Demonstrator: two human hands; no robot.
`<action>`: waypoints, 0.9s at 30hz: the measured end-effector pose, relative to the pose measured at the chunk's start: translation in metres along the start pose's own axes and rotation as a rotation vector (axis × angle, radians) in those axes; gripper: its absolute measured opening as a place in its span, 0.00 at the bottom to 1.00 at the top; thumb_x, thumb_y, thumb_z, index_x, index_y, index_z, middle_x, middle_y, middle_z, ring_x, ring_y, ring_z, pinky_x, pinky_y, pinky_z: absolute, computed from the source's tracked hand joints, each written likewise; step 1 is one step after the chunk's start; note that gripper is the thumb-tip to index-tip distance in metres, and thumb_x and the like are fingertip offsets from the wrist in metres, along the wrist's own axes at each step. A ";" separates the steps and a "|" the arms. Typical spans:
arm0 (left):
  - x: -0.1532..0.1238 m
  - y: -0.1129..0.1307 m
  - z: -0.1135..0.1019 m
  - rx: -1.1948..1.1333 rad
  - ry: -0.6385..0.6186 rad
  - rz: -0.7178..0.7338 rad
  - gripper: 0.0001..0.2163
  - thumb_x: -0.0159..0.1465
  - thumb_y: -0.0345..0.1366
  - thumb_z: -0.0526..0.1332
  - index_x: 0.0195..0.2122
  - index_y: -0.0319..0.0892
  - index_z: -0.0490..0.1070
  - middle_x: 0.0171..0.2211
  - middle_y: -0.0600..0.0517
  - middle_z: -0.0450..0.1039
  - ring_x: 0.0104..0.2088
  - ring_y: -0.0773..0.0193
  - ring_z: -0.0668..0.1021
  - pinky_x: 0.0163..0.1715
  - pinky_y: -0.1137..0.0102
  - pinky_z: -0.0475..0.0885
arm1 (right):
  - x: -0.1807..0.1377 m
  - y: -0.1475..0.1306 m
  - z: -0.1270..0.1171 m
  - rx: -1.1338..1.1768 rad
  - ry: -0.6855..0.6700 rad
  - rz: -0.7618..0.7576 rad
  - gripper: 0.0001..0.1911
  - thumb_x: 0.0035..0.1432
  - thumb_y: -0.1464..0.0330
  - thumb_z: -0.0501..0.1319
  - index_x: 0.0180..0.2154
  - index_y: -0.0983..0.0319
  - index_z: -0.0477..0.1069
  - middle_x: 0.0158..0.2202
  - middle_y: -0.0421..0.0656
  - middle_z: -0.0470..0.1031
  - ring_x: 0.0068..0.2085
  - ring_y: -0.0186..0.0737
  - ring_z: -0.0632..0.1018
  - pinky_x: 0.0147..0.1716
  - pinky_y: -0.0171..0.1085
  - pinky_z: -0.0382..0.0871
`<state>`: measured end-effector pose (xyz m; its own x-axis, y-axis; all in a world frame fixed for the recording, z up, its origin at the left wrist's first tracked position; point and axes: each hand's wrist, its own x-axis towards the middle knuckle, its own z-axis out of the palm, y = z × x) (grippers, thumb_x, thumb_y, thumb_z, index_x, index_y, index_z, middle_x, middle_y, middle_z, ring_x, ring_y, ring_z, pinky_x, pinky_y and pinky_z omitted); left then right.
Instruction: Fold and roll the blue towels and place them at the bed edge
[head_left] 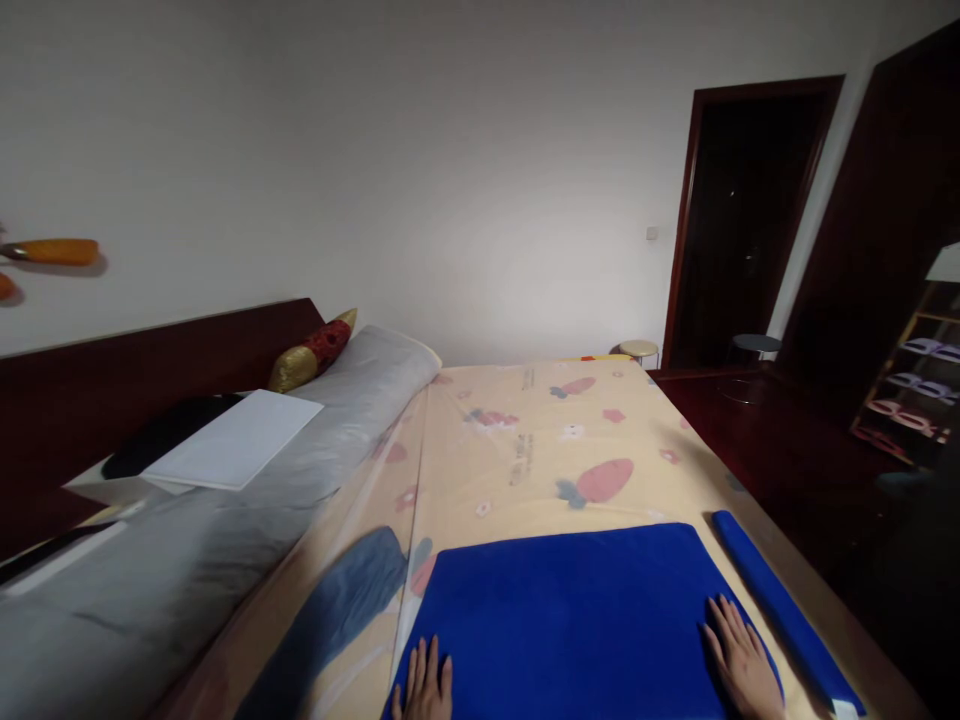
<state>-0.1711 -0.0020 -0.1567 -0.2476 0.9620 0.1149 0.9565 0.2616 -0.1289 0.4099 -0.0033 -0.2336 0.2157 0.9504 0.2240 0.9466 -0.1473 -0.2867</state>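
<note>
A flat blue panel (570, 610), fabric-like, lies on the bed near me. My left hand (425, 685) rests on its left edge, palm down with the fingers stretched out. On its right edge lies my right hand (739, 655), also flat, fingers extended. Just right of the panel is a long narrow blue strip (780, 605) with a small white tag at its near end. To the left lies a crumpled grey-blue cloth (345, 590). The panel's near edge runs out of view.
The bed cover (517, 440) is cream with carrot prints. A long grey bolster (375, 400) runs along the headboard (150, 370), with a white flat box lid (236, 440) on it. Stools (639, 349), a shoe rack (911, 380) and a dark door (750, 220) are at the right.
</note>
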 end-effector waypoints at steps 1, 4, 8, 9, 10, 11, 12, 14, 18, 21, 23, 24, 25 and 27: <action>-0.001 0.000 -0.001 0.006 -0.002 0.007 0.23 0.65 0.39 0.43 0.60 0.51 0.64 0.66 0.52 0.58 0.65 0.56 0.63 0.61 0.51 0.62 | -0.002 0.002 -0.001 -0.013 0.012 -0.014 0.40 0.60 0.46 0.41 0.64 0.65 0.55 0.68 0.48 0.54 0.69 0.49 0.54 0.65 0.53 0.54; -0.005 -0.009 0.002 0.040 0.031 0.053 0.22 0.66 0.39 0.44 0.59 0.53 0.66 0.66 0.54 0.59 0.66 0.57 0.61 0.62 0.53 0.61 | -0.009 0.015 -0.004 -0.029 0.017 -0.074 0.38 0.62 0.49 0.40 0.65 0.65 0.54 0.68 0.46 0.54 0.69 0.46 0.53 0.66 0.52 0.53; -0.008 -0.011 0.004 0.044 0.076 0.028 0.23 0.66 0.37 0.42 0.61 0.52 0.61 0.65 0.54 0.59 0.66 0.58 0.62 0.63 0.51 0.59 | -0.008 0.015 -0.009 -0.049 0.080 -0.021 0.42 0.60 0.44 0.36 0.64 0.64 0.57 0.67 0.47 0.57 0.68 0.48 0.57 0.66 0.54 0.52; -0.007 -0.005 0.002 0.024 0.095 0.014 0.24 0.66 0.38 0.41 0.62 0.51 0.60 0.65 0.53 0.59 0.66 0.58 0.62 0.63 0.50 0.58 | -0.006 0.007 -0.010 -0.056 0.126 0.007 0.45 0.59 0.42 0.34 0.63 0.65 0.58 0.67 0.49 0.57 0.67 0.51 0.58 0.66 0.56 0.51; -0.006 0.004 -0.001 -0.003 0.114 0.008 0.24 0.67 0.38 0.40 0.62 0.49 0.59 0.66 0.52 0.58 0.66 0.57 0.62 0.63 0.49 0.58 | -0.002 -0.005 -0.011 -0.056 0.167 0.025 0.47 0.58 0.41 0.32 0.62 0.66 0.60 0.67 0.51 0.57 0.67 0.52 0.58 0.66 0.57 0.50; -0.005 0.018 -0.005 -0.037 0.129 0.018 0.24 0.67 0.39 0.40 0.63 0.47 0.58 0.66 0.51 0.57 0.66 0.57 0.62 0.63 0.50 0.57 | 0.001 -0.020 -0.013 -0.048 0.185 0.022 0.48 0.58 0.40 0.32 0.62 0.66 0.60 0.67 0.52 0.56 0.67 0.53 0.58 0.66 0.57 0.49; -0.004 0.034 -0.009 -0.076 0.138 0.044 0.24 0.68 0.40 0.39 0.64 0.46 0.56 0.67 0.51 0.55 0.66 0.57 0.61 0.64 0.51 0.57 | 0.004 -0.039 -0.014 -0.027 0.172 -0.007 0.46 0.59 0.41 0.33 0.62 0.66 0.60 0.67 0.52 0.55 0.68 0.53 0.57 0.66 0.57 0.49; -0.005 0.075 -0.018 -0.165 0.125 0.129 0.24 0.68 0.42 0.40 0.65 0.46 0.51 0.67 0.52 0.54 0.67 0.59 0.60 0.64 0.54 0.58 | 0.007 -0.083 -0.017 0.042 0.065 -0.108 0.40 0.62 0.44 0.38 0.63 0.63 0.57 0.68 0.49 0.54 0.68 0.50 0.56 0.66 0.55 0.51; -0.018 0.164 -0.029 -0.328 0.070 0.328 0.24 0.69 0.40 0.40 0.66 0.51 0.42 0.68 0.57 0.50 0.67 0.61 0.58 0.64 0.56 0.60 | -0.001 -0.170 -0.012 0.210 -0.152 -0.295 0.31 0.65 0.50 0.42 0.66 0.53 0.49 0.69 0.41 0.50 0.69 0.44 0.54 0.66 0.52 0.54; -0.028 0.202 -0.028 -0.404 0.028 0.481 0.24 0.68 0.38 0.42 0.66 0.55 0.40 0.68 0.60 0.50 0.67 0.63 0.60 0.64 0.58 0.61 | -0.006 -0.199 -0.006 0.268 -0.227 -0.383 0.29 0.66 0.52 0.42 0.65 0.50 0.47 0.69 0.38 0.50 0.68 0.44 0.55 0.66 0.52 0.55; -0.028 0.201 -0.025 -0.407 0.014 0.500 0.24 0.68 0.38 0.44 0.65 0.57 0.42 0.68 0.59 0.51 0.66 0.62 0.61 0.64 0.58 0.61 | -0.003 -0.190 -0.006 0.252 -0.223 -0.360 0.29 0.66 0.51 0.43 0.65 0.50 0.50 0.68 0.39 0.51 0.68 0.44 0.55 0.66 0.53 0.55; -0.025 0.191 -0.023 -0.387 0.014 0.464 0.24 0.68 0.38 0.43 0.65 0.56 0.43 0.67 0.59 0.51 0.66 0.61 0.61 0.64 0.56 0.61 | 0.000 -0.176 -0.007 0.226 -0.205 -0.317 0.29 0.65 0.51 0.43 0.65 0.51 0.52 0.68 0.40 0.52 0.68 0.45 0.56 0.66 0.53 0.54; -0.020 0.176 -0.020 -0.353 0.018 0.403 0.24 0.68 0.39 0.43 0.65 0.55 0.45 0.67 0.57 0.52 0.66 0.60 0.60 0.64 0.55 0.60 | 0.003 -0.157 -0.009 0.192 -0.183 -0.259 0.30 0.65 0.50 0.43 0.64 0.53 0.53 0.68 0.41 0.53 0.68 0.45 0.56 0.66 0.53 0.54; -0.010 0.134 -0.013 -0.257 0.037 0.240 0.23 0.68 0.40 0.41 0.65 0.53 0.48 0.68 0.55 0.52 0.67 0.58 0.59 0.64 0.51 0.59 | 0.007 -0.108 -0.014 0.113 -0.137 -0.140 0.32 0.64 0.48 0.43 0.64 0.56 0.55 0.68 0.43 0.54 0.68 0.46 0.56 0.66 0.54 0.53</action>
<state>-0.0386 0.0224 -0.1621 -0.0100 0.9890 0.1476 0.9955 -0.0040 0.0947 0.3121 0.0152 -0.1883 0.0423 0.9888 0.1429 0.9304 0.0131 -0.3662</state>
